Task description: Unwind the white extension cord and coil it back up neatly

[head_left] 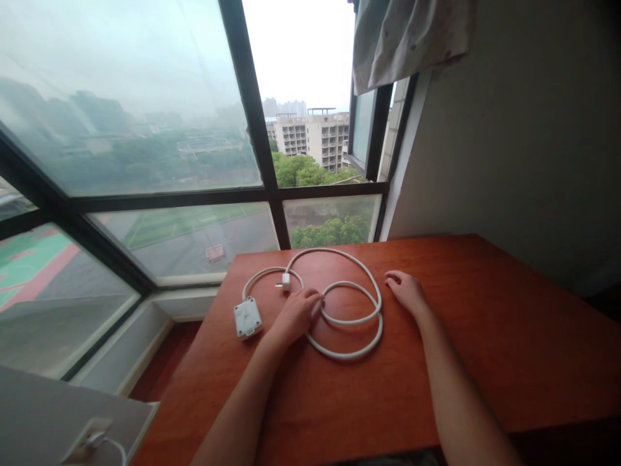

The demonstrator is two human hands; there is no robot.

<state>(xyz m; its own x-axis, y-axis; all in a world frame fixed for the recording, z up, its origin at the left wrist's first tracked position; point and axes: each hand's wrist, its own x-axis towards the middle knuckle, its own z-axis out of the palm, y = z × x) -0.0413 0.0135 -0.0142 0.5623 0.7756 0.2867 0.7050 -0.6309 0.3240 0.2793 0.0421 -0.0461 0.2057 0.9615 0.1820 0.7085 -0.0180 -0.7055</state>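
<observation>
Two bare hands at a reddish-brown tabletop (509, 336), which fills the lower centre and right of the frame. A white cable (347, 356) lies in overlapping loops at the centre of the frame, on the tabletop. One end enters a flat white box (248, 318), left of centre, with dark spots near its corners; any print on its face is too small to read. The white plug (286, 281) lies above and to the right of the box, its metal prongs pointing left.

The left hand (299, 314), near the centre, reaches over the left side of the loops, its fingers bent and gathered at the cable; whether they are clamped on it cannot be told. The right hand (406, 291), right of centre, rests just beside the loops and apart from them, holding nothing, its fingers curled and the thumb slightly apart from them.

Upper left and centre: dark window frames (268, 145), with a pale multi-storey building (326, 139) and green trees (310, 171) beyond. Top right of centre: a pale curtain (407, 42) with small dark spots. Lower left corner: a wall socket (80, 446) with a white cord.
</observation>
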